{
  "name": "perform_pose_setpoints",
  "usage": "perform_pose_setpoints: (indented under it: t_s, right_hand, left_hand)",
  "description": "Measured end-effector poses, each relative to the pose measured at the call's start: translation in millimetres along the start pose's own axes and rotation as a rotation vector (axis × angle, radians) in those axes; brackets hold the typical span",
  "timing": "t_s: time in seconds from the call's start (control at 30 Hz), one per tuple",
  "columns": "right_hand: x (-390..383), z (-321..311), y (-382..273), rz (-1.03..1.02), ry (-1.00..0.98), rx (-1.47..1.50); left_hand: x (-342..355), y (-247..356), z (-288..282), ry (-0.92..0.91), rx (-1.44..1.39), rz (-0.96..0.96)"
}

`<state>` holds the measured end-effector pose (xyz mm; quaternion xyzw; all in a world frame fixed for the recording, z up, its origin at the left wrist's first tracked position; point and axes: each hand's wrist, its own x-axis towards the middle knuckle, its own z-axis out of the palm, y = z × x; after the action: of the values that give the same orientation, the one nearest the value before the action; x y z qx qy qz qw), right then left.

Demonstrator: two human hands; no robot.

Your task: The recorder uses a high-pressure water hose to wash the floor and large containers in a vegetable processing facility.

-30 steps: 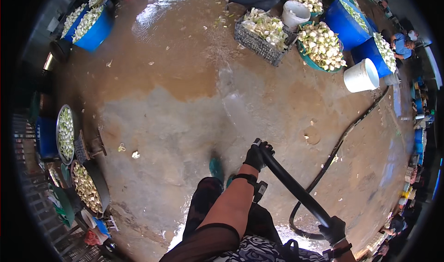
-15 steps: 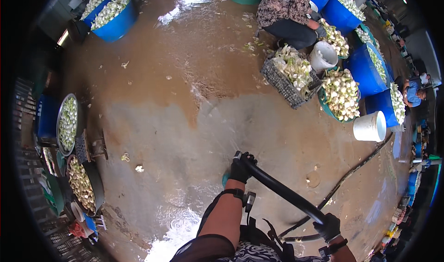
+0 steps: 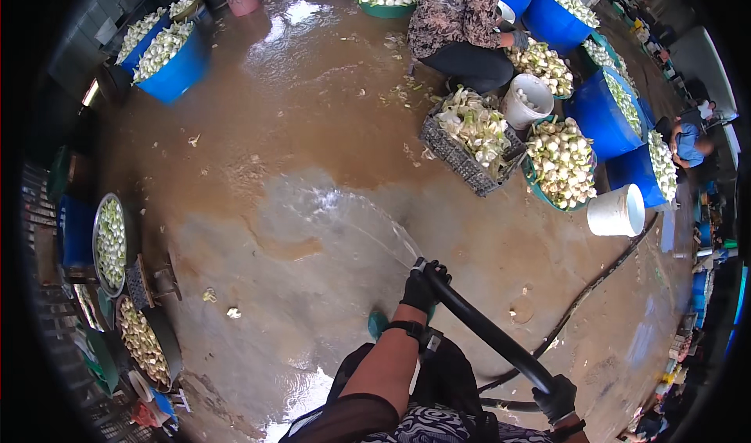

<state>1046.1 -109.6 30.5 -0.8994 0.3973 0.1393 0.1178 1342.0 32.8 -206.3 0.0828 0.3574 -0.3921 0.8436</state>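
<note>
A thick black hose [image 3: 493,329] runs between my two gloved hands. Close to its outlet, my left hand [image 3: 423,283] is wrapped round it, while my right hand [image 3: 555,398] grips it farther back, to the right. From the outlet a thin jet of water [image 3: 383,217] arcs forward and left, splashing on the wet concrete floor [image 3: 336,279]. Brown muddy water [image 3: 258,122] covers the floor beyond the splash. Behind my right hand, the rest of the hose trails over the floor toward the right.
A crouching person [image 3: 461,28] handles pale bulb vegetables at the far right. Nearby stand a black crate [image 3: 461,165] of peelings, a white bucket [image 3: 616,212] and blue tubs [image 3: 602,114]. On the left are a metal basin [image 3: 99,243] and another blue tub [image 3: 180,75].
The jet now reaches farther forward and left, with a clear splash. The view has shifted slightly; both hands keep hold of the hose.
</note>
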Motion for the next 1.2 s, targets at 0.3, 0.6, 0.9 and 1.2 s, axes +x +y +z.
perform_pose_setpoints:
  t_s: [0.3,0.6,0.9,1.2]
  right_hand:
    - [24,-1,59,0.070,0.012,0.063]
    - [116,8,47,0.092,-0.053,0.134]
    - [198,6,-3,-0.010,-0.086,0.099]
    - [201,-11,-84,0.125,-0.082,0.054]
  left_hand:
    - [80,-63,12,0.012,-0.006,-0.190]
    - [145,-37,55,0.144,0.096,-0.055]
    - [169,28,71,0.196,0.007,0.054]
    - [205,69,124,-0.011,0.070,-0.057]
